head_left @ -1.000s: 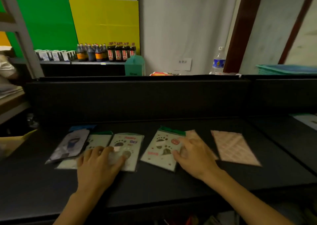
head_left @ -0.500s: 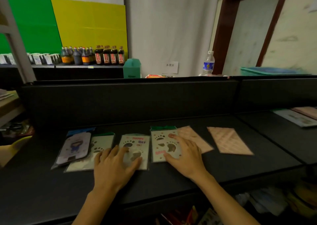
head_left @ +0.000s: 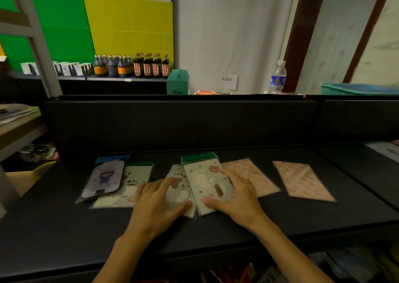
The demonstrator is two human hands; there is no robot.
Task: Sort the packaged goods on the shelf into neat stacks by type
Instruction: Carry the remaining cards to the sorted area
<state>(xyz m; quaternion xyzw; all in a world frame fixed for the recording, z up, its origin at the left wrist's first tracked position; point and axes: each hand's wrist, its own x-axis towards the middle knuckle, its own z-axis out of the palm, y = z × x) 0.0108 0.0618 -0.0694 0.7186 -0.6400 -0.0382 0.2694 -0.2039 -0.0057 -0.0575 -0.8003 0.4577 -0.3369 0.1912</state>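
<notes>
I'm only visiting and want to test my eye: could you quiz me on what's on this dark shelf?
1. True or false: the right hand rests on the green-topped paw-print packet.
2. How many pink checked packets lie right of that hand? A) one B) two C) four
3. Which packet overlaps the leftmost paw-print packet?

Key: 1 true. 2 B: the near one and the far one. 3 The blue-topped cartoon-figure packet. The left hand presses another paw-print packet.
</notes>
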